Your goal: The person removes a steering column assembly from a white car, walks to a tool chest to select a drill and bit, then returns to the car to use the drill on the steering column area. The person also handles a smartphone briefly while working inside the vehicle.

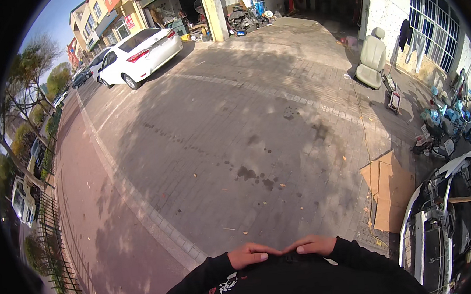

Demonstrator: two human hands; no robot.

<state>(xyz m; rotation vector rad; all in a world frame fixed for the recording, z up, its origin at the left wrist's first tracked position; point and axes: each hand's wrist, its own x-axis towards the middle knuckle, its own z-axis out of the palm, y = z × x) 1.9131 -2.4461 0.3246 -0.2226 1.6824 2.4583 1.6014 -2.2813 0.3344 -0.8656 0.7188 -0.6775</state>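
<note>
My left hand (250, 255) and my right hand (314, 245) rest in front of my black top (292, 283), at the lower middle of the view. Their fingers are stretched out flat and the fingertips meet or nearly meet between them. Both thumbs lie along the near side of the fingers. Neither palm shows, and no object can be seen in either hand. Black sleeves cover both forearms down to the wrists.
Flattened cardboard (392, 191) and a car with exposed front parts (440, 231) lie to the right. Further back stand a beige car seat (373, 60) and a jack (393, 99). A white car (141, 56) is parked far left. A thin cable (365, 133) crosses the paving.
</note>
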